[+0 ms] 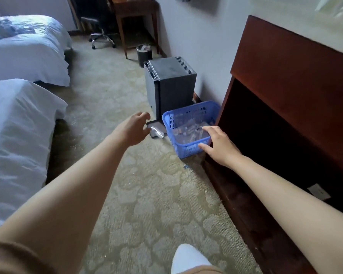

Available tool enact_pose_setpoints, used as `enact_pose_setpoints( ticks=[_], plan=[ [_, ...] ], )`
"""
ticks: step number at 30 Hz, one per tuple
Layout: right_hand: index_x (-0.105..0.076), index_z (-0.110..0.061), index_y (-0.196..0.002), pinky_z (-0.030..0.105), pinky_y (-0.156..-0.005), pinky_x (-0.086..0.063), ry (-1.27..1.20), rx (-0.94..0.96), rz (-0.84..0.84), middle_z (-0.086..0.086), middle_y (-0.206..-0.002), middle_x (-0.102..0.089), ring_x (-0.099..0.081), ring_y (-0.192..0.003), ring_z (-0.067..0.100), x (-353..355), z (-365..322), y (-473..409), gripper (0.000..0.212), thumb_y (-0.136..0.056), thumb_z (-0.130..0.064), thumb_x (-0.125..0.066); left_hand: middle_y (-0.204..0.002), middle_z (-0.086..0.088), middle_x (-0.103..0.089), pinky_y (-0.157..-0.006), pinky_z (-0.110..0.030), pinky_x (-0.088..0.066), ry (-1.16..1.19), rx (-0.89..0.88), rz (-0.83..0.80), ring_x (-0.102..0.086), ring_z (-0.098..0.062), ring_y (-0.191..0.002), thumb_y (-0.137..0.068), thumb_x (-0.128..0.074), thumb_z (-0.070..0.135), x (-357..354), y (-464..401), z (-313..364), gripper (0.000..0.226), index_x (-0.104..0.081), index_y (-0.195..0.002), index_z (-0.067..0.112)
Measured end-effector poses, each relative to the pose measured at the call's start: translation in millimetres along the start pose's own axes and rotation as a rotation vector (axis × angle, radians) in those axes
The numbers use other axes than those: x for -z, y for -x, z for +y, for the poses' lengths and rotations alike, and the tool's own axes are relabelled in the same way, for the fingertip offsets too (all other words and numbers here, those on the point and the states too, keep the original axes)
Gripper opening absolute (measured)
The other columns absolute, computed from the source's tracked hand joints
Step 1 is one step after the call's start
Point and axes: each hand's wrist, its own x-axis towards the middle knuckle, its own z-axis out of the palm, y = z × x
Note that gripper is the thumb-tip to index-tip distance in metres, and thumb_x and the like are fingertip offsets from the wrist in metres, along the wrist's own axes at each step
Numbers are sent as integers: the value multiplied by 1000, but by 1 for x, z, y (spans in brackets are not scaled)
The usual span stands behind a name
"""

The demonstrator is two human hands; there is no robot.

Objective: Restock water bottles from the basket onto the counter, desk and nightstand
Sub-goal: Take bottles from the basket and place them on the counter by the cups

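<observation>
A blue plastic basket (171,120) stands on the carpet against the wall, holding several clear water bottles (188,131) lying on their sides. My right hand (218,144) is spread open over the basket's near right corner, its thumb at the rim, holding nothing. My left hand (134,129) reaches out open to the left of the basket, fingers apart and empty. Just past its fingertips a single clear bottle (157,131) lies on a small dark tray (153,135) on the floor.
A black mini fridge (170,84) stands behind the basket. A dark wooden counter unit (285,80) with an open lower shelf runs along the right. Two white beds (18,125) fill the left. A wooden desk (136,8), office chair and black bin (144,54) stand at the back.
</observation>
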Motion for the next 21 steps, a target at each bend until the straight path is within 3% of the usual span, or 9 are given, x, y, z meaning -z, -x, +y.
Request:
enact_pose_setpoints(
  ticks=[14, 21],
  plan=[
    [-31, -18, -142, 37, -110, -32, -58, -204, 41, 0, -147, -32, -35, -133, 20, -1, 18, -252, 61, -89, -29, -58, -120, -17, -55, -86, -46, -50, -39, -231, -124, -58, -35, -103, -91, -53, 17, -6, -313, -58, 35, -48, -124, 5],
    [-32, -15, -142, 39, -109, -32, -60, -379, 182, 4, -145, -36, -35, -134, 25, 7, 27, -356, 61, -89, -30, -58, -125, -7, -54, -87, -47, -50, -136, -372, -186, -57, -28, -112, -92, -51, 28, -5, -453, -77, 37, -47, -125, 14]
  ],
)
